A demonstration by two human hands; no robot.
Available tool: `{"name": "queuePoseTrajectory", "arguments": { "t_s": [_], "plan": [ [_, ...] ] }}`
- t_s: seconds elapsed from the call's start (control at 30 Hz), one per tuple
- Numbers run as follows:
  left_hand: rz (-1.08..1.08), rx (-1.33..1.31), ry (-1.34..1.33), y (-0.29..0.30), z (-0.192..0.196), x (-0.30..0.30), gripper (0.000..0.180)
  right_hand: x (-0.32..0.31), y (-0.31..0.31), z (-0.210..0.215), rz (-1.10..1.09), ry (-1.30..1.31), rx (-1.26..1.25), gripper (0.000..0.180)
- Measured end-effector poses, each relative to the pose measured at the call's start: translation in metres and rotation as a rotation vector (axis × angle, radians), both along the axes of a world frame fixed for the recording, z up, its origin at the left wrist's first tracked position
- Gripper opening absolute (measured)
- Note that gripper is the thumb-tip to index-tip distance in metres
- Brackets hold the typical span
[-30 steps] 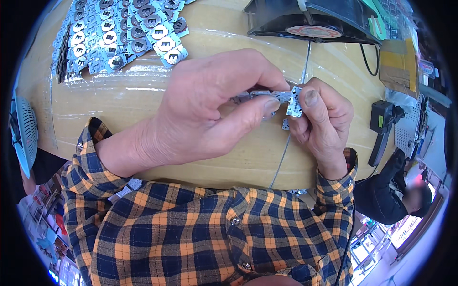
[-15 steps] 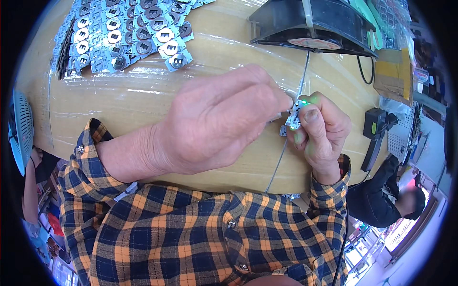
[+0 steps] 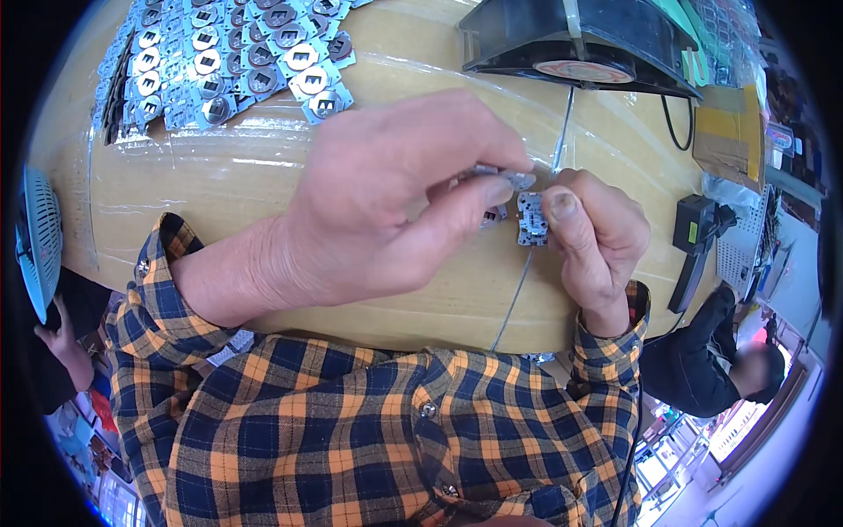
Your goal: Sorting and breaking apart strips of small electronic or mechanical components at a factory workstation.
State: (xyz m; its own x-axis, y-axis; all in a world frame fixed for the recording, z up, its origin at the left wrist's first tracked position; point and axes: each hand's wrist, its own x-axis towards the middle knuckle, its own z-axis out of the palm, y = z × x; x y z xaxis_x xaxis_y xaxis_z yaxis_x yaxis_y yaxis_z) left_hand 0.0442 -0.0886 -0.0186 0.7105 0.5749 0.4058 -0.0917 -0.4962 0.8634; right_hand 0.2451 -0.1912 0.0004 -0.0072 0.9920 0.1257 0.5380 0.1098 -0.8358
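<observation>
Between the thumb and fingers of my right hand [image 3: 604, 233] a small circuit board [image 3: 531, 220] is pinched, its face with tiny dark parts turned up. Just to its left, the closed thumb and fingertips of my left hand [image 3: 378, 206] grip another small circuit board [image 3: 520, 180], mostly hidden by the fingers. Part of a further board piece [image 3: 493, 216] shows under the left thumb; what carries it I cannot tell. The two hands are close together above the table, their held boards a little apart or barely touching.
Rows of circuit boards with round coin-cell holders [image 3: 211, 61] lie at the far left of the table [image 3: 421, 325]. A black fan [image 3: 580, 48] stands at the back right, a cardboard box [image 3: 727, 136] beside it. A black device [image 3: 694, 224] sits at the right edge. People are on both sides.
The green light glowing on the right hand's board is gone. That board has turned more upright. My left hand has shifted slightly up, its thumb now in sight with a board in the grip.
</observation>
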Motion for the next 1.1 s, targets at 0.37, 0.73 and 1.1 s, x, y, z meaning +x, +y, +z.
{"name": "queuePoseTrajectory", "arguments": {
  "t_s": [0.37, 0.73, 1.1],
  "plan": [
    [-0.145, -0.242, 0.029, -0.001, -0.003, 0.004, 0.020, -0.002, 0.007, -0.002, 0.121, -0.054, 0.180, 0.020],
    [-0.159, -0.087, -0.023, -0.004, -0.004, 0.004, 0.020, -0.005, 0.004, -0.004, 0.094, -0.035, 0.181, 0.019],
    [-0.291, -0.981, 0.017, -0.004, 0.015, 0.000, 0.012, -0.007, -0.005, 0.005, 0.027, 0.890, -0.436, 0.028]
  ]
}}
